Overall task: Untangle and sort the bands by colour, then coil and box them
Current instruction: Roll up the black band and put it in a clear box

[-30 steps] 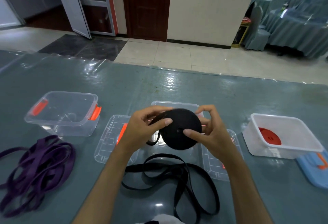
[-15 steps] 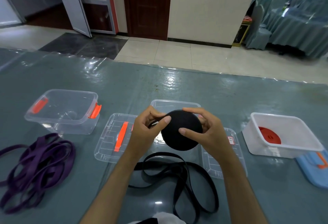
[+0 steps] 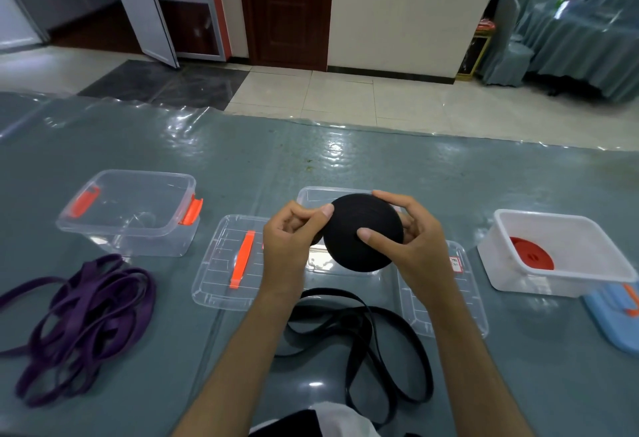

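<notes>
The table (image 3: 345, 167) was covered in grey-green cloth under a clear, glossy plastic sheet that caught the ceiling light just beyond the hands. Past its far edge lay pale floor tiles, a dark wooden door (image 3: 290, 7), an open glass door to the left of it, and cloth-draped chairs far off to the right.

The black coil (image 3: 363, 232) was a tightly wound, flat, round disc with a matte face, held up between both hands above a clear box (image 3: 311, 194) that sat directly behind them. The left hand (image 3: 290, 243) pinched the coil's left edge, its thumb pressed flat on the rim and the fingers curled behind. The right hand (image 3: 408, 236) gripped the right side, thumb laid across the face and fingers wrapped over the top and back. The unwound black band (image 3: 380, 339) trailed in loose loops on the table below the wrists, toward the person.

Left of the left hand lay a clear lid (image 3: 221, 263) with an orange handle, and further left an empty clear box with orange clips (image 3: 128, 211). Near that, towards the person, sat a tangled purple band (image 3: 79, 326). Under the right forearm lay another clear lid (image 3: 460, 284). Well to the right stood a white box (image 3: 560, 253) holding a coiled red band (image 3: 532, 253), with a blue lid (image 3: 615, 319) just beside it.
</notes>
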Motion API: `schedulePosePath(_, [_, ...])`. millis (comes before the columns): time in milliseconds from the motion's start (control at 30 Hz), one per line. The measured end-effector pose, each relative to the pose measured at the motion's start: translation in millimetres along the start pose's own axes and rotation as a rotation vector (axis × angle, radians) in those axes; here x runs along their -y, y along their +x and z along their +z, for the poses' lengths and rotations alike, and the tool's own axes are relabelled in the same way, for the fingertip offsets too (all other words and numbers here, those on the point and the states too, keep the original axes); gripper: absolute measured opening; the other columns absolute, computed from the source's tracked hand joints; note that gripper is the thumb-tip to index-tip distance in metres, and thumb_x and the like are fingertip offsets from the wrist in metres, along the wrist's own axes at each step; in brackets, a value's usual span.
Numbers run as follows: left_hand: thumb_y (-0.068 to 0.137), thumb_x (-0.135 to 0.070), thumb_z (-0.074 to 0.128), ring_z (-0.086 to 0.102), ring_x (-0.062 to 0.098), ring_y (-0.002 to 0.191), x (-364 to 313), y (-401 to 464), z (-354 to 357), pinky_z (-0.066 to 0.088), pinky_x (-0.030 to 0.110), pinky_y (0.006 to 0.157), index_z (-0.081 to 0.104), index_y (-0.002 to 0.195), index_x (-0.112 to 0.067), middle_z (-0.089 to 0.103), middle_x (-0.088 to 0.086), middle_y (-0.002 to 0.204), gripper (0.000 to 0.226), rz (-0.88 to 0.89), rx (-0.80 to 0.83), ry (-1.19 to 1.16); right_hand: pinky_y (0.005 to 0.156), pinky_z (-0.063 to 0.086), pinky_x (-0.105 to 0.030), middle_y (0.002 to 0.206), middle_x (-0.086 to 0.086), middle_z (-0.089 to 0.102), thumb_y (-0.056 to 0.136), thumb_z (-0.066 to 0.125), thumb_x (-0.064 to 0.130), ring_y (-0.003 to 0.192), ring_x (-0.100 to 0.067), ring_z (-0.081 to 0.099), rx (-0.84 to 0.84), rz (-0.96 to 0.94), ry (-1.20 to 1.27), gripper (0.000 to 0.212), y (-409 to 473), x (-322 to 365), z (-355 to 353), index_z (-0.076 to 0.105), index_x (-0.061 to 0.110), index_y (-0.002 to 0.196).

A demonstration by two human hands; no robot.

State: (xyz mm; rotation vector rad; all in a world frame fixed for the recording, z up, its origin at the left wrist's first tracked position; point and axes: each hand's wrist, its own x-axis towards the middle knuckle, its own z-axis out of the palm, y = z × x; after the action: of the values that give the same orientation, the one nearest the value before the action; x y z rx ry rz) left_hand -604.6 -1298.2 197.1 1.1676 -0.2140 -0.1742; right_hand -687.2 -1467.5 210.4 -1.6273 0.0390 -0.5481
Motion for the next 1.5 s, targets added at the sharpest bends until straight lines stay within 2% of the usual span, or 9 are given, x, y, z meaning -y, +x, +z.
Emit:
schedulePosePath(100, [0.094,-0.01,0.076,0.075,0.022,0.096,-0.4,-2.1,4.5,0.058,0.034,0.087,0.078,0.076,-0.019,0.078,0.009,0.094,0.02,-0.073,-0.013,-0.093,0.078,0.066,-0.034,0.117,-0.009,0.078,0.08,0.089,0.004,0.102,-0.024,0.078,-0.071,-0.025,0.002,0.054,0.1,1.3,4.7,0.069,0.021,0.127])
schedulePosePath(200, [0.096,-0.007,0.073,0.076,0.024,0.111,-0.7,-2.5,1.9,0.059,0.028,0.091,0.084,0.1,-0.017,0.079,0.011,0.114,0.015,-0.072,0.056,-0.099,0.077,0.066,-0.036,0.118,-0.006,0.078,0.08,0.09,0.004,0.103,-0.024,0.078,-0.15,-0.016,0.029,0.054,-0.2,0.8,5.7,0.068,0.021,0.126])
schedulePosePath(433, [0.092,-0.021,0.082,0.079,0.027,0.096,13.0,-7.7,4.1,0.064,0.03,0.081,0.081,0.095,-0.021,0.082,0.012,0.097,0.003,0.048,-0.094,0.002,0.075,0.065,-0.031,0.112,-0.002,0.08,0.081,0.09,0.008,0.1,-0.023,0.079,-0.196,0.01,0.056,0.055,-1.9,0.2,10.9,0.067,0.023,0.129])
schedulePosePath(600, [0.086,-0.024,0.084,0.077,0.034,0.102,17.6,-9.4,9.4,0.062,0.031,0.084,0.07,0.086,-0.017,0.078,0.021,0.103,0.015,-0.069,-0.122,-0.223,0.075,0.065,-0.032,0.108,-0.007,0.08,0.081,0.09,0.007,0.097,-0.025,0.079,-0.204,0.037,0.078,0.055,-2.4,1.4,13.4,0.068,0.028,0.127])
schedulePosePath(733, [0.086,-0.023,0.084,0.077,0.026,0.098,21.5,-8.5,8.7,0.062,0.029,0.084,0.069,0.08,-0.015,0.078,0.012,0.097,0.018,-0.133,-0.088,-0.313,0.075,0.065,-0.031,0.108,-0.006,0.081,0.082,0.09,0.009,0.097,-0.024,0.079,-0.213,0.044,0.077,0.054,-2.7,0.7,15.7,0.068,0.032,0.126])
schedulePosePath(1067, [0.084,-0.024,0.083,0.076,0.028,0.11,30.0,-3.6,4.3,0.063,0.032,0.084,0.08,0.119,-0.027,0.078,0.01,0.117,0.035,-0.194,0.006,-0.175,0.079,0.065,-0.034,0.114,-0.011,0.078,0.081,0.091,0.014,0.103,-0.027,0.078,-0.333,0.107,0.109,0.052,3.5,-14.2,18.2,0.067,0.032,0.123])
schedulePosePath(1233, [0.089,-0.01,0.082,0.076,0.029,0.109,49.2,5.4,-1.3,0.065,0.041,0.087,0.077,0.125,-0.022,0.078,0.015,0.114,0.038,-0.19,-0.059,-0.097,0.076,0.064,-0.04,0.105,-0.01,0.08,0.084,0.086,0.033,0.098,-0.031,0.077,-0.281,0.256,0.184,0.025,14.1,-20.9,11.7,0.068,0.026,0.101])
schedulePosePath(1333, [0.084,-0.012,0.085,0.077,0.029,0.109,57.3,19.1,-4.6,0.064,0.044,0.091,0.077,0.126,-0.018,0.079,0.012,0.114,0.043,-0.232,-0.052,-0.047,0.067,0.063,-0.033,0.093,-0.012,0.08,0.082,0.083,0.038,0.087,-0.028,0.077,-0.33,0.357,0.182,0.016,24.5,-29.0,2.9,0.071,0.027,0.082])
schedulePosePath(1500, [0.076,-0.019,0.089,0.077,0.03,0.106,67.5,55.3,-6.0,0.064,0.038,0.085,0.079,0.12,-0.017,0.079,0.014,0.112,0.045,-0.302,-0.001,-0.028,0.066,0.063,-0.03,0.09,-0.011,0.081,0.088,0.083,0.025,0.083,-0.024,0.079,-0.393,0.433,0.211,0.017,45.8,-61.0,-4.3,0.077,0.019,0.103])
